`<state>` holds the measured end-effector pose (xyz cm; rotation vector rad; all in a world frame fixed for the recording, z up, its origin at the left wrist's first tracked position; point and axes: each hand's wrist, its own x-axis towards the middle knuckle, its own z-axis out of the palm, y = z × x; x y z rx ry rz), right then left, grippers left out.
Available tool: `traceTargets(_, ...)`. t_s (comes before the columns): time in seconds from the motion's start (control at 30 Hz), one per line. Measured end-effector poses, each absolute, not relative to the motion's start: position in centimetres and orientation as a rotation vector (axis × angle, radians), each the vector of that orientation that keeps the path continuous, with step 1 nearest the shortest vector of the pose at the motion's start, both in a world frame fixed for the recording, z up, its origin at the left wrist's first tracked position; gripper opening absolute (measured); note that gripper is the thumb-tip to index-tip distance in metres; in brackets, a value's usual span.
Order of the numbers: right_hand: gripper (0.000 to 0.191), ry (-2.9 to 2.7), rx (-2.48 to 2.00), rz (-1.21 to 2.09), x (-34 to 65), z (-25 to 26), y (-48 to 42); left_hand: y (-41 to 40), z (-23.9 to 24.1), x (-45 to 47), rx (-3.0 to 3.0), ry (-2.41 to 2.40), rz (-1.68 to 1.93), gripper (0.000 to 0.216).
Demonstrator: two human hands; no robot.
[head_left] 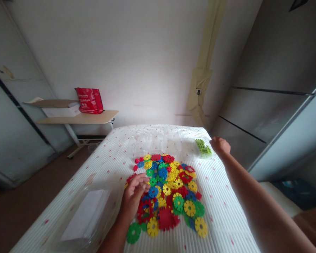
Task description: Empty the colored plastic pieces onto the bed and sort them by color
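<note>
My left hand hovers at the left side of a pile of plastic interlocking pieces, its thumb and fingers apart and nothing visible between them. In the pile lie notched discs such as a blue disc, a yellow disc and a green disc, along with a red square piece. Stretched far forward, my right hand is closed beside a clear container holding light green pieces. Whatever its fingers hold, if anything, is hidden.
Several clear compartments line the far part of the bed, which has a white dotted cover. At the left lies a clear plastic tray with a white sheet. Beyond stands a small table bearing a red bag and a box.
</note>
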<state>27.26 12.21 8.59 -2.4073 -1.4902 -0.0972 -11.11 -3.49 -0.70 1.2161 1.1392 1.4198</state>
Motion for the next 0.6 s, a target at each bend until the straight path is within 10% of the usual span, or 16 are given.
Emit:
traceTargets(0.33, 0.032, -1.483, -1.985, -0.295, 26.2, 9.2, 6.9, -3.8, -1.8, -11.4, 1.716, 1.490, 1.552, 0.019)
traceTargets(0.6, 0.027, -1.812, -1.416, 0.162, 21.6, 4.9, 0.7, -3.8, -1.8, -11.8, 2.007, 1.710, 1.541, 0.022)
